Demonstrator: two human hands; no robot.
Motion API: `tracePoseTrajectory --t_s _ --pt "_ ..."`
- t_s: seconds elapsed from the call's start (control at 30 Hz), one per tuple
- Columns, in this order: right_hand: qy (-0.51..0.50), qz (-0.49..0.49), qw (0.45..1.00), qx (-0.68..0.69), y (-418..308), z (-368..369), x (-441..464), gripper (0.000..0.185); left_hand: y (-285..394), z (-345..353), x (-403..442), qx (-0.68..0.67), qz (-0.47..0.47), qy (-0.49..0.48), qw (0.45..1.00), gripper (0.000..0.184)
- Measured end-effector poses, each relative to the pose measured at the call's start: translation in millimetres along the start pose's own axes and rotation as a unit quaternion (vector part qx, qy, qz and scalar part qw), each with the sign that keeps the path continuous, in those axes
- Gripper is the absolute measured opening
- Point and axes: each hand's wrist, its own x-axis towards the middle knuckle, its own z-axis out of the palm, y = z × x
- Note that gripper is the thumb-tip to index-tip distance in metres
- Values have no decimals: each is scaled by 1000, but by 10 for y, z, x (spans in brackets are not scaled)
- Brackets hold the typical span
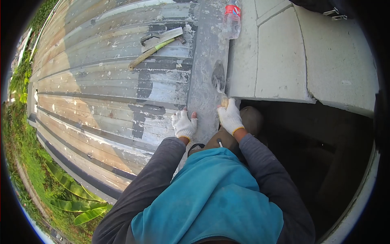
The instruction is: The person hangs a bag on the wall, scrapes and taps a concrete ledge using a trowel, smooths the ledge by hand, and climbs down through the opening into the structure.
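Note:
My right hand (230,116), in a white knitted glove, is wrapped around the wooden handle of a trowel (218,76). The trowel's grey, mortar-stained blade points away from me over the cement ledge (204,73). My left hand (184,124) wears a white glove with bare fingertips. Its fingers are spread and rest where the ledge meets the corrugated metal roof (101,89). Farther off on the roof lies a hammer (147,57) with a yellow-green handle. Beside it is a flat, pale-bladed tool (172,35) with a black handle.
A plastic bottle (232,22) with a red label lies at the ledge's far end. Pale concrete panels (280,61) cover the right side. Below them a dark opening (308,150) drops away beside my knee. Greenery (48,195) shows beyond the roof's left edge. A black bag (325,6) sits top right.

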Motion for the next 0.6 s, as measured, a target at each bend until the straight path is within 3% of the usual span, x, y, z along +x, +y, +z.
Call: tracePoseTrajectory --t_s 0.07,0.17,0.43,0.53,0.6 --pt "-9 -138 988 -62 -252 -72 -207 42 3 -4 -45 -1 -6 -6 1000 64" --pt "-11 -64 996 -54 -170 -47 -146 41 -10 13 -46 -4 -1 7 1000 64" --pt "1 -82 993 -85 -671 53 159 41 -4 4 -51 0 22 35 999 59" --pt "-6 -85 995 -45 -841 41 424 36 8 -7 -54 17 30 55 998 55" --pt "-85 -47 983 154 -1009 -42 508 34 28 -36 -47 17 25 47 998 55"
